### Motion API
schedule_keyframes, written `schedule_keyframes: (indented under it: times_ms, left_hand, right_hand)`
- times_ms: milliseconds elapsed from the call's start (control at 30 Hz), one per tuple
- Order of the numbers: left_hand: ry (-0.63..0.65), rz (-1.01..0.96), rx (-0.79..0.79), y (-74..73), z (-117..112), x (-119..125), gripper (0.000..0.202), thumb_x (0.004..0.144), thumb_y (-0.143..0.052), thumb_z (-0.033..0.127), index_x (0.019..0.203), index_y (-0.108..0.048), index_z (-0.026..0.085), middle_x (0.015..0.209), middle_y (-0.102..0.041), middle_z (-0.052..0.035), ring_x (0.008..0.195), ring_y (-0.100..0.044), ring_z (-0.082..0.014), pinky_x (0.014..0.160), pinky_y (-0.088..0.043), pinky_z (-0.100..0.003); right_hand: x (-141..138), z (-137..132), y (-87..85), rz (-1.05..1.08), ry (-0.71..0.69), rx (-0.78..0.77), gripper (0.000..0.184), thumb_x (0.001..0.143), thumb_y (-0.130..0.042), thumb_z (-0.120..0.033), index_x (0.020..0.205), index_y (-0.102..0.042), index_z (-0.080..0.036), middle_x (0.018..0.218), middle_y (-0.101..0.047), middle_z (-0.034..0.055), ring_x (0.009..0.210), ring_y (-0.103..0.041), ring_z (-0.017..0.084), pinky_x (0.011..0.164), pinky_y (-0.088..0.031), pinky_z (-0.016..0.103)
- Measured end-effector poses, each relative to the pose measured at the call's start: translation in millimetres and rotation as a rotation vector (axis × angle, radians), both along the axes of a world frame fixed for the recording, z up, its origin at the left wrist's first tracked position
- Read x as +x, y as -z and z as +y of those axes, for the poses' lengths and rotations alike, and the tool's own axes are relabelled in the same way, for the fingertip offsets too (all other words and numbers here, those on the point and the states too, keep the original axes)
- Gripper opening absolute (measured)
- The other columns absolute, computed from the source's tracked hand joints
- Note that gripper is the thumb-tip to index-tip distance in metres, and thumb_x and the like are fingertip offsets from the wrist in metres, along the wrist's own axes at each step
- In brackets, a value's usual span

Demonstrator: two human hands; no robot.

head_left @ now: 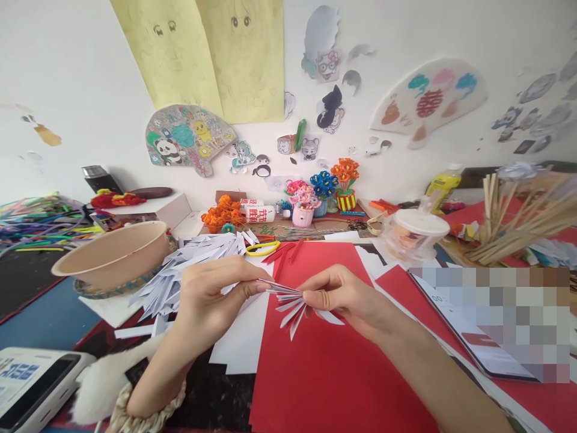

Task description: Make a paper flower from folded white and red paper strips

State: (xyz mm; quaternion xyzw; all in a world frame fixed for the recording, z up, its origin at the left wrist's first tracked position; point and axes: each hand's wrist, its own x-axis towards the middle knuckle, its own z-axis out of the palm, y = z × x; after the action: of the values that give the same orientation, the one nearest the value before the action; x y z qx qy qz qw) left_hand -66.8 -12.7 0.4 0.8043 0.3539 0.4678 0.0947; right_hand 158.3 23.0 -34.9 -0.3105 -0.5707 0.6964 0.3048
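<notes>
My right hand [349,294] pinches a small bundle of folded white paper strips [293,311] between thumb and fingers. The loose ends of the bundle fan out downward and to both sides. With thumb and fingertips together, my left hand [211,297] grips the left end of a thin strip at the top of the same bundle. Both hands hover over a large red paper sheet [297,379]. White paper sheets [243,343] lie partly under it. Left of the hands is a heap of folded white paper pieces [198,249].
Beyond the hands lie red paper strips [288,258] and yellow-handled scissors [262,248]. A beige basin [112,255] stands left, a tablet [473,325] right. Further back are a lidded cup [417,231], wooden sticks [496,222] and small flower pots [303,213]. A white device [40,379] sits front left.
</notes>
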Motion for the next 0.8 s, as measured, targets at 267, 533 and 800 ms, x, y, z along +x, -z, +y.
schedule_keyframes:
  times_ms: [267, 533, 800]
  left_hand:
    - [0.028, 0.046, 0.109, -2.9, 4.0, -9.3, 0.013, 0.082, -0.071, 0.009, 0.081, -0.073, 0.022, 0.074, -0.075, 0.0020, 0.063, -0.067, -0.0121, 0.060, -0.051, -0.022]
    - [0.019, 0.034, 0.134, -5.3, 4.8, -10.7, 0.014, 0.082, -0.071, 0.009, 0.081, -0.073, 0.023, 0.071, -0.074, 0.0040, 0.060, -0.067, -0.0112, 0.055, -0.052, -0.022]
    - [-0.298, -0.215, 0.220, -17.0, -1.4, -47.1, 0.014, 0.087, -0.066, 0.020, 0.084, -0.075, 0.030, 0.075, -0.074, 0.0056, 0.067, -0.068, -0.0151, 0.058, -0.052, -0.033]
  right_hand:
    - [-1.2, -1.8, -2.8, -0.007, 0.016, 0.020, 0.034, 0.067, -0.082, -0.049, 0.072, -0.081, -0.016, 0.061, -0.064, 0.0046, 0.050, -0.038, 0.010, 0.046, -0.028, 0.027]
    - [-4.4, -6.6, -5.8, -0.005, 0.073, 0.002, 0.032, 0.064, -0.085, -0.047, 0.073, -0.081, -0.017, 0.061, -0.066, 0.0042, 0.049, -0.039, 0.009, 0.045, -0.028, 0.026]
    - [6.4, 9.2, 4.2, -0.075, 0.391, 0.146, 0.024, 0.064, -0.082, -0.041, 0.065, -0.079, -0.018, 0.062, -0.070, 0.0056, 0.062, -0.055, 0.017, 0.057, -0.038, 0.029]
